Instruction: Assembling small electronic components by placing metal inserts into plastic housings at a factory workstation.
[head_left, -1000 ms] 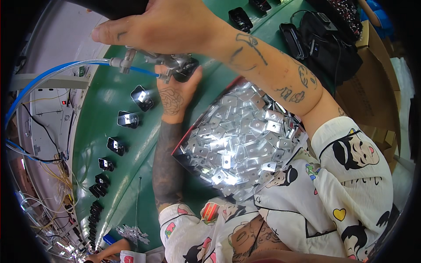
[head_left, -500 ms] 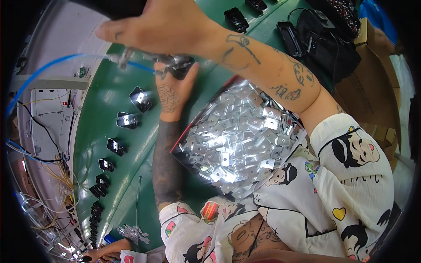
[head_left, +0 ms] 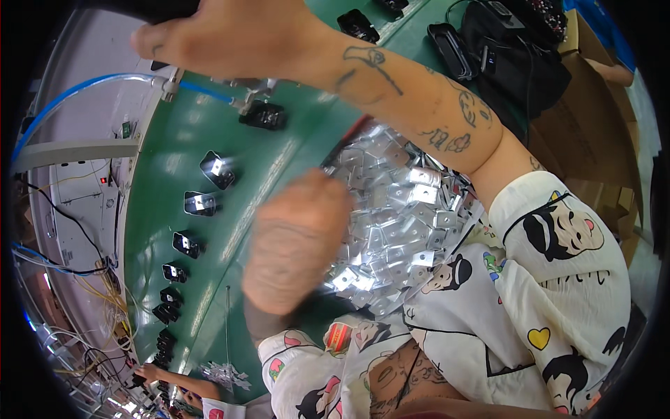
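Note:
My right hand [head_left: 230, 40] reaches across the top and is closed round a black object [head_left: 150, 8], which the upper edge cuts off. Just below that hand, a black plastic part [head_left: 263, 115] lies on the green table [head_left: 244, 181], near a metal fitting [head_left: 165, 86] on a blue air hose [head_left: 77, 87]. My left hand [head_left: 300, 241], smeared by motion, is at the left side of a box of shiny metal clips [head_left: 391, 209]. Its fingertips are too blurred to show whether they hold a clip.
Several black parts with metal pieces in them [head_left: 201, 203] run in a row along the left table edge. More black parts [head_left: 358, 26] lie beyond my right wrist, beside a black bag [head_left: 516, 66]. Another person's arm [head_left: 174, 379] shows at the lower left, near loose clips [head_left: 227, 375].
My left hand has let go of the black part under the hose fitting and moved back toward me to the clip box. My right hand has shifted slightly left, still gripping the black object.

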The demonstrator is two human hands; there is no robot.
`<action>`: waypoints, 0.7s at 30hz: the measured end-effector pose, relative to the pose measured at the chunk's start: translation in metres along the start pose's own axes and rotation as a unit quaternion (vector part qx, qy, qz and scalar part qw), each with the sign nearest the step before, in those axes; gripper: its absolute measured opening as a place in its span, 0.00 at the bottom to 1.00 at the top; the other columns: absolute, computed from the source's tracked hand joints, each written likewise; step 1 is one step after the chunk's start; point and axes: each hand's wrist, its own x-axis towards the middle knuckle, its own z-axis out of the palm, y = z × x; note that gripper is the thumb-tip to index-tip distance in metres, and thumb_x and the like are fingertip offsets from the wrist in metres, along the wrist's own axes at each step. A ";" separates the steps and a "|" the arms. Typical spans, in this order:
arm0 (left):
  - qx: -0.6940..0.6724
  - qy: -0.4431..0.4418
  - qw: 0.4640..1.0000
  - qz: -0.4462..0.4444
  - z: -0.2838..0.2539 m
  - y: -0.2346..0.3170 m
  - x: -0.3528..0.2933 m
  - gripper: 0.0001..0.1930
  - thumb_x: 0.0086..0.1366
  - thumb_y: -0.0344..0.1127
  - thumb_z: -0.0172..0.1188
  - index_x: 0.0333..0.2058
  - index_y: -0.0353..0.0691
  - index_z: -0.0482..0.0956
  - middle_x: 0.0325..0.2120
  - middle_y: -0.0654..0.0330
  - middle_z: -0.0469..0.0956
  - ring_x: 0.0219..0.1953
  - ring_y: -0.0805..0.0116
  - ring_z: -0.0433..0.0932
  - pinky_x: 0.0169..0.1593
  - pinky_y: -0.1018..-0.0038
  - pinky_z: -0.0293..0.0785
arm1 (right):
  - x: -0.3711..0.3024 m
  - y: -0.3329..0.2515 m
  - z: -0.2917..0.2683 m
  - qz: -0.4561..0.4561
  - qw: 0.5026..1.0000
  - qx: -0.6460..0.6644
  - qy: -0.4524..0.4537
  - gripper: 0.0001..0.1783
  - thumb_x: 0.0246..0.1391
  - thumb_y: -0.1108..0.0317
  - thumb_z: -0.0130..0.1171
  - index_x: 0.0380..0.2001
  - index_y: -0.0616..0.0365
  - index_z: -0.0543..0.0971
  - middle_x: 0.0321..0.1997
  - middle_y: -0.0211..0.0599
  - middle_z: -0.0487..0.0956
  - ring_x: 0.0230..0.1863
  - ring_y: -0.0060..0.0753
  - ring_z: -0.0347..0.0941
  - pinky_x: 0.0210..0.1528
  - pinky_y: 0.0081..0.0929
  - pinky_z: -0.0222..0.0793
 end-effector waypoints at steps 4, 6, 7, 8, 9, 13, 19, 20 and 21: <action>0.043 -0.011 0.998 -0.047 0.039 0.019 0.012 0.05 0.58 0.31 0.57 0.32 0.37 0.74 0.30 0.54 0.73 0.28 0.58 0.76 0.32 0.68 0.75 | 0.000 0.005 -0.004 -0.020 1.000 -0.019 0.012 0.17 0.47 0.74 0.56 0.43 0.62 0.71 0.24 0.33 0.73 0.17 0.28 0.66 0.19 0.24 0.62; -0.004 -0.001 0.998 -0.058 0.044 0.015 0.016 0.05 0.58 0.30 0.56 0.32 0.37 0.74 0.30 0.53 0.74 0.28 0.56 0.77 0.32 0.68 0.75 | -0.003 0.005 -0.005 -0.029 0.999 -0.027 0.021 0.17 0.47 0.75 0.55 0.43 0.62 0.71 0.24 0.33 0.73 0.16 0.29 0.66 0.19 0.25 0.63; -0.026 0.005 0.998 -0.065 0.046 0.013 0.017 0.05 0.58 0.30 0.56 0.32 0.36 0.74 0.30 0.52 0.74 0.29 0.56 0.77 0.33 0.67 0.75 | -0.003 0.005 -0.005 -0.033 0.999 -0.031 0.025 0.16 0.47 0.75 0.55 0.42 0.62 0.71 0.24 0.34 0.73 0.16 0.29 0.66 0.19 0.25 0.63; -0.048 0.011 0.996 -0.072 0.045 0.011 0.019 0.05 0.58 0.30 0.56 0.32 0.36 0.74 0.30 0.51 0.74 0.29 0.55 0.77 0.33 0.67 0.75 | -0.002 0.006 -0.003 -0.039 0.998 -0.033 0.028 0.16 0.47 0.75 0.55 0.42 0.63 0.71 0.24 0.34 0.73 0.16 0.29 0.66 0.19 0.25 0.63; -0.048 0.012 0.996 -0.073 0.045 0.010 0.020 0.05 0.58 0.30 0.56 0.32 0.36 0.74 0.30 0.51 0.74 0.29 0.55 0.77 0.33 0.67 0.75 | -0.002 0.008 -0.002 -0.039 0.998 -0.033 0.027 0.16 0.47 0.75 0.55 0.42 0.63 0.71 0.24 0.34 0.73 0.16 0.29 0.66 0.19 0.25 0.63; -0.096 -0.014 0.993 -0.062 0.039 0.005 0.020 0.07 0.58 0.32 0.62 0.34 0.37 0.76 0.32 0.55 0.77 0.27 0.55 0.78 0.34 0.66 0.75 | -0.003 0.012 -0.001 -0.008 0.999 -0.030 0.026 0.16 0.45 0.72 0.57 0.40 0.61 0.73 0.24 0.34 0.75 0.18 0.30 0.68 0.21 0.25 0.65; -0.127 0.043 0.982 -0.136 0.007 -0.012 0.010 0.07 0.56 0.30 0.64 0.33 0.33 0.81 0.29 0.55 0.81 0.26 0.61 0.77 0.32 0.70 0.74 | -0.007 0.020 -0.001 0.036 0.998 -0.042 0.029 0.17 0.42 0.67 0.61 0.38 0.59 0.76 0.26 0.34 0.79 0.20 0.32 0.71 0.25 0.25 0.68; -0.139 0.071 0.973 -0.168 -0.004 -0.019 0.015 0.07 0.56 0.29 0.65 0.33 0.32 0.82 0.29 0.56 0.82 0.25 0.65 0.76 0.31 0.72 0.73 | -0.008 0.022 -0.008 0.047 0.997 -0.056 0.034 0.17 0.41 0.67 0.61 0.38 0.59 0.77 0.26 0.34 0.79 0.20 0.32 0.72 0.26 0.25 0.68; -0.135 0.108 0.961 -0.215 -0.013 -0.031 0.017 0.07 0.58 0.30 0.65 0.33 0.33 0.82 0.27 0.59 0.82 0.24 0.69 0.74 0.29 0.75 0.71 | -0.007 0.022 -0.006 0.056 0.996 -0.054 0.038 0.17 0.41 0.66 0.62 0.38 0.58 0.77 0.26 0.34 0.80 0.21 0.32 0.72 0.26 0.24 0.69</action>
